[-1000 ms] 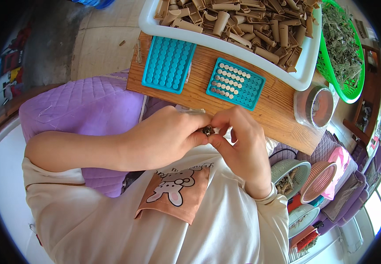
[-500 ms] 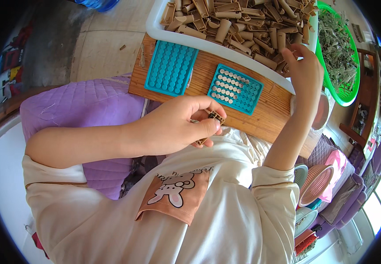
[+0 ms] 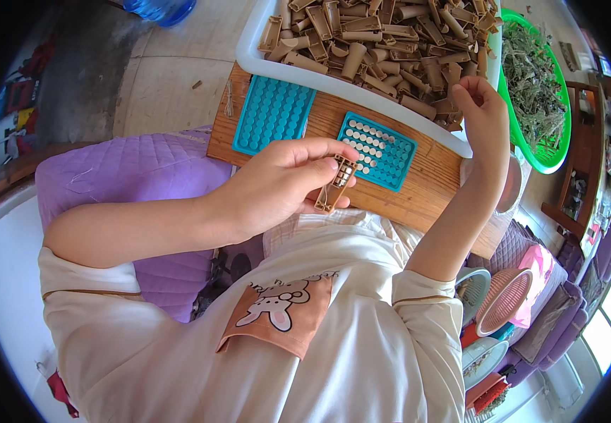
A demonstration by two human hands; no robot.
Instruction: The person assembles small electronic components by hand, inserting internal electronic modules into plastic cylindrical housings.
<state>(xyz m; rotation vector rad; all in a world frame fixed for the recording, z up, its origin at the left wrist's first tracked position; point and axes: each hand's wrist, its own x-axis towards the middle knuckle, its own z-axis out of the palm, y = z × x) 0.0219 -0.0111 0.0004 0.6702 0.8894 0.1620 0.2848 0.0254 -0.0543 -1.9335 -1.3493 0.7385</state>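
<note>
My left hand point(image 3: 284, 173) holds a small brown plastic casing point(image 3: 325, 199) above my lap, its open side turned up. Small whitish, shiny parts sit in compartments at its upper end, and the lower part looks hollow. Over the front right corner of a white bin point(image 3: 362, 83), my right hand point(image 3: 487, 113) is closed with thumb and fingertips drawn together. Whatever those fingers hold, if anything, cannot be made out. Many brown half-round plastic pieces point(image 3: 353, 60) fill the bin. Close beyond my left hand lies a teal tray point(image 3: 403, 158) partly filled with small white discs.
A second teal tray point(image 3: 274, 113), with round hollows, lies left on the wooden table point(image 3: 432, 190). A green basket point(image 3: 556, 158) of tangled greyish material stands right of the bin. Purple quilted padding point(image 3: 129, 169) is at my left; a pink basket point(image 3: 506, 299) is at lower right.
My left hand has tilted the brown casing, so its open side with the shiny parts now shows. My right hand has drawn slightly back from the pieces in the bin.
</note>
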